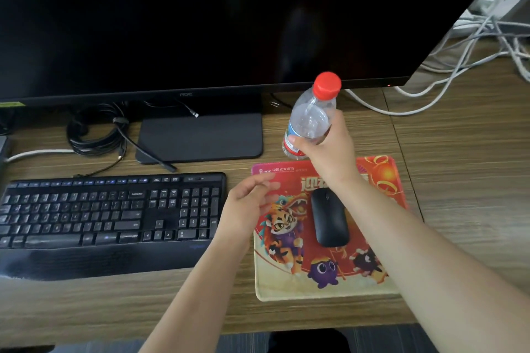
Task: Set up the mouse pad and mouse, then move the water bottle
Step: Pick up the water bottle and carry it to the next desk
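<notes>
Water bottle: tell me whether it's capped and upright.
Capped but tilted: the red cap is on, and the water bottle leans right in the right hand.

Clear, glossy plastic water bottle (308, 120) with a smooth red plastic cap (327, 84) — light glints off it. Below, a matt black plastic mouse (329, 218) on a printed red cloth-topped mouse pad (370, 266) — all on a brown, wood-grain, low-sheen desk (459, 166).
</notes>
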Demonstrator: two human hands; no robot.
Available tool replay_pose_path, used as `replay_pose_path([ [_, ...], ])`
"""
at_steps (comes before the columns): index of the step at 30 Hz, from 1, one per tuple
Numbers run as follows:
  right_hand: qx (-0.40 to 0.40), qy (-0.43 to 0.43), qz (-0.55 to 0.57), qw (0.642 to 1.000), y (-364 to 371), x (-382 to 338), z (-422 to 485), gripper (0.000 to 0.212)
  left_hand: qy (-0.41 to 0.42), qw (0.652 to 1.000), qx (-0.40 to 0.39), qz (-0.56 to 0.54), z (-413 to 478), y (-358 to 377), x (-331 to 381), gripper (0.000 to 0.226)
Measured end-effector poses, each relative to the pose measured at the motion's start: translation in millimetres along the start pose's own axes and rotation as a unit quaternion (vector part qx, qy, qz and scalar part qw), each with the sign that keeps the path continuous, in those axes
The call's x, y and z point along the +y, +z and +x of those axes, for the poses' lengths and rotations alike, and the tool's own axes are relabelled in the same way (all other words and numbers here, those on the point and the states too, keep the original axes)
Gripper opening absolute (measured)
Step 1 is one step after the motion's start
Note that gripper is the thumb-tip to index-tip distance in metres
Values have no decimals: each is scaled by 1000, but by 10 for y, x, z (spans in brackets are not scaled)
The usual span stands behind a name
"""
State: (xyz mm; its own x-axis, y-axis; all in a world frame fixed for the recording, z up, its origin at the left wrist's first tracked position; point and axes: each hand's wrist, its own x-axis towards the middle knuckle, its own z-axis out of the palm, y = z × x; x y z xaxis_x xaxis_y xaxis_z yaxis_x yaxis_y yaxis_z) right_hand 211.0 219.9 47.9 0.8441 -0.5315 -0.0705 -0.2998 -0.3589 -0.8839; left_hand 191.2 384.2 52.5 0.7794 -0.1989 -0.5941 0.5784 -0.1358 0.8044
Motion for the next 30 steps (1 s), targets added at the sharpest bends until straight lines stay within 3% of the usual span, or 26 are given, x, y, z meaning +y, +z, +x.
replay_pose_path([
  [6,16,22,29,999,-688,176,-488,67,4,998,-53,28,-110,413,58,23],
  [13,98,79,60,990,-1656,478,-832,63,1,988,-127,82,-261,1382,161,25],
  [19,178,136,96,970,-2681,923,-882,56,26,967,-226,114,-476,2751,318,23],
  [20,196,140,109,964,-3107,1117,-895,55,29,963,-242,113,-566,3271,313,24],
  [24,196,147,115,963,-3640,1301,-865,55,40,958,-263,106,-634,3955,336,24],
  [30,208,162,110,958,-4999,1797,-870,61,53,950,-278,129,-851,5404,171,26],
])
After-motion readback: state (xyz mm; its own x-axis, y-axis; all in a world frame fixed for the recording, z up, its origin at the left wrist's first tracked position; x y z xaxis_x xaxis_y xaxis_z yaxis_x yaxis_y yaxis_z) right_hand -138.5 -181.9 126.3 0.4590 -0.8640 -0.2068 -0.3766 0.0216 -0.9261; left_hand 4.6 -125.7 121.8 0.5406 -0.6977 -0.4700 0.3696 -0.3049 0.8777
